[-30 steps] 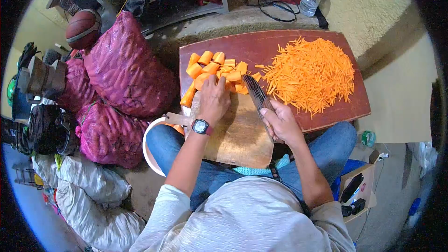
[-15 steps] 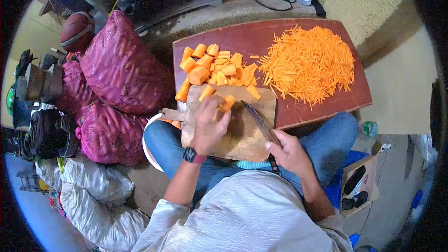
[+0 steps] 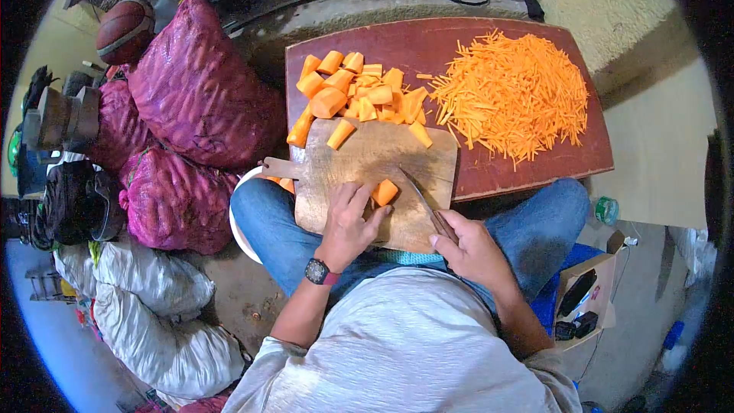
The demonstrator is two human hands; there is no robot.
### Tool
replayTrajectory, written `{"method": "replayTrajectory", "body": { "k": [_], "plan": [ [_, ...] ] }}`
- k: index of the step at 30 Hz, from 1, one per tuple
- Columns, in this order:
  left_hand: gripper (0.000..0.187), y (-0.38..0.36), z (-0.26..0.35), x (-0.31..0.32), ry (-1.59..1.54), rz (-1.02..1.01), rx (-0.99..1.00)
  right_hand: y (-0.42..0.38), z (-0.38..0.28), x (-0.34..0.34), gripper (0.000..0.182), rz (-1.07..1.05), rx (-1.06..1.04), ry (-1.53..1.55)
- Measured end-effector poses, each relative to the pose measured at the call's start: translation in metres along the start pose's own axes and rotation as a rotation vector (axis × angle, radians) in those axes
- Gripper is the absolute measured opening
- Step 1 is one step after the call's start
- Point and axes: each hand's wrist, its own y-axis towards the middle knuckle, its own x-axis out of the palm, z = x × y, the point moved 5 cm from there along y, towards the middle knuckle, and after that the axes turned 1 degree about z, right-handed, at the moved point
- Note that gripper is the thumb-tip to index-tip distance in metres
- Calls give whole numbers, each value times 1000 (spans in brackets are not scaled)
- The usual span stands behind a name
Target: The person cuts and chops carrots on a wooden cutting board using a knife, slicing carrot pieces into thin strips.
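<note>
As the head view shows, a carrot chunk (image 3: 384, 192) sits at the fingertips of the left hand (image 3: 350, 222), over the cutting board (image 3: 329, 176); whether its underside touches the wood, I cannot tell. It should prove light and stiff, firm enough to take a pinch without denting, though its cut faces are probably damp and a little slippery, and its rounded sides could roll. The surest hold seems to be across those sides, with the fingertips tucked back from the edge of the knife (image 3: 418, 193). The left hand is partly closed, its fingers bent on one side of the chunk and its thumb on the near side, so it appears to grasp the piece lightly; how hard it presses does not show. The right hand (image 3: 472, 248) is wrapped firmly round the knife's handle, and the blade slants forward and leftward from it, its tip near the chunk but apart from it. Ahead of the left hand, a tapered carrot piece (image 3: 342, 134) lies by the board's far edge, and beyond that more cut carrots (image 3: 329, 102) sit on the bench (image 3: 413, 38). Farther ahead of the right hand rises a heap of carrot shreds (image 3: 516, 103).
</note>
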Motion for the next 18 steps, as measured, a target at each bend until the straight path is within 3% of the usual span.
{"method": "replayTrajectory", "body": {
  "k": [6,8,18],
  "plan": [
    [43,0,15,-6,-63,137,-36,9,7,4,23,-141,22,71],
    [42,3,12,-7,-52,157,-9,10,11,9,18,-256,117,125],
    [38,-8,-5,-21,-90,150,-47,7,2,11,23,-217,53,30]
  ]
}}
